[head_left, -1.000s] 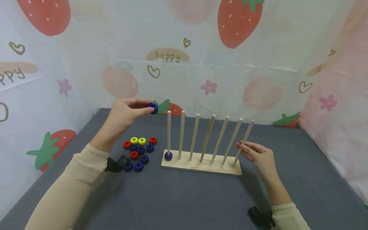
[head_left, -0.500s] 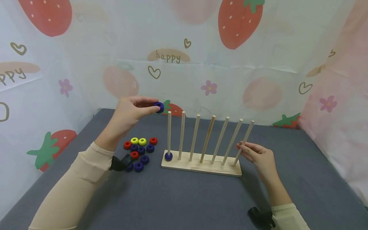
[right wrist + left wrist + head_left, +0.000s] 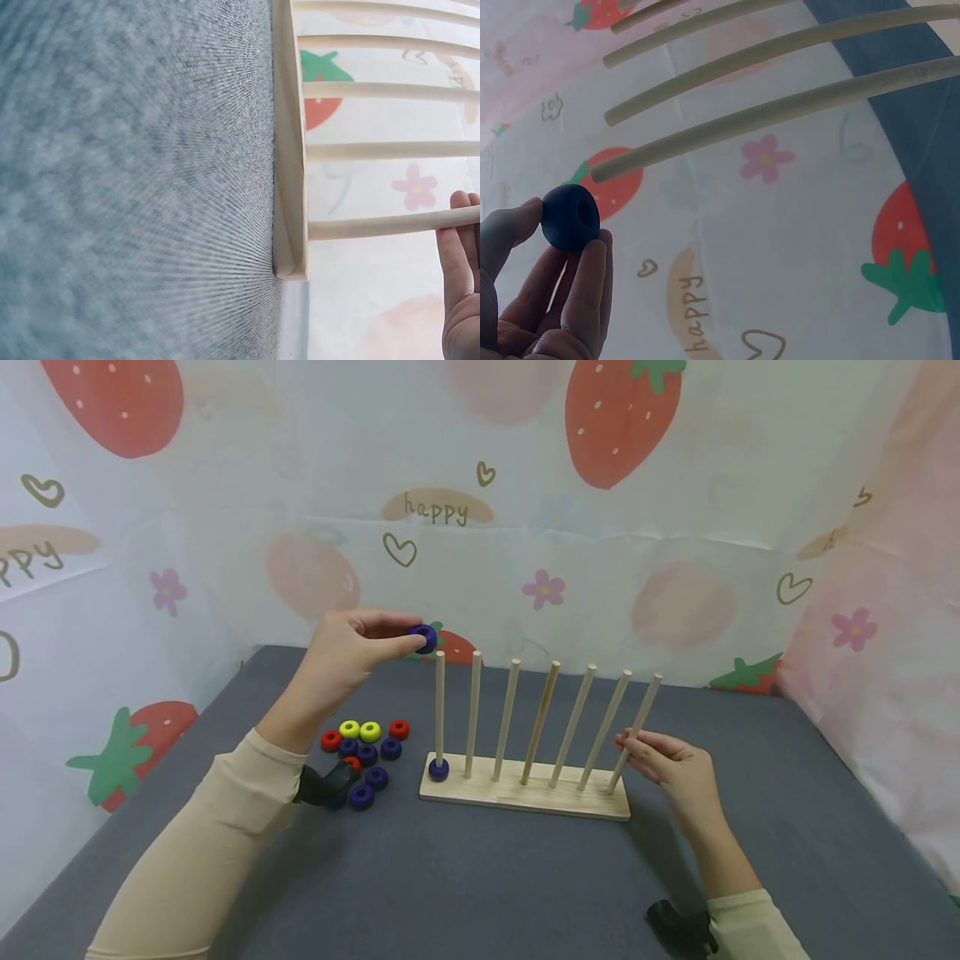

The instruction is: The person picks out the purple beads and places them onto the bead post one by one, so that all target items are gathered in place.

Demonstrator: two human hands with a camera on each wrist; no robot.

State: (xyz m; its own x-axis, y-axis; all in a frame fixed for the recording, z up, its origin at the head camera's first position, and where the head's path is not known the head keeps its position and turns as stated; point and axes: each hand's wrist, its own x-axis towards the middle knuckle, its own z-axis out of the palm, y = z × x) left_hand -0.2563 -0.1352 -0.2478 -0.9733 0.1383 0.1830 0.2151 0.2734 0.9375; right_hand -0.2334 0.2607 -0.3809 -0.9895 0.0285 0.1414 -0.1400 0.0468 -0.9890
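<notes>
My left hand (image 3: pixel 341 647) pinches a dark blue ring bead (image 3: pixel 424 638) between thumb and fingers, close to the top of the leftmost peg (image 3: pixel 440 702). In the left wrist view that blue bead (image 3: pixel 571 217) shows its hole and sits just off the peg's tip, apart from it. A wooden base (image 3: pixel 517 796) carries a row of several upright pegs. Down at the foot of the leftmost peg lies another blue bead (image 3: pixel 438 769). My right hand (image 3: pixel 678 772) pinches the rightmost peg (image 3: pixel 637 731) partway up; the right wrist view shows its fingers (image 3: pixel 455 259) against this peg.
Left of the base, loose beads lie on the dark grey tabletop (image 3: pixel 480 877): yellow beads (image 3: pixel 370 732), red beads (image 3: pixel 399 729) and several blue beads (image 3: pixel 362 797). The left wrist's black strap (image 3: pixel 318 787) partly covers some. Behind stands a strawberry-print curtain (image 3: pixel 450 452).
My left hand has moved right with the blue bead, from left of the leftmost peg to almost over its tip. The right hand has stayed on the rightmost peg.
</notes>
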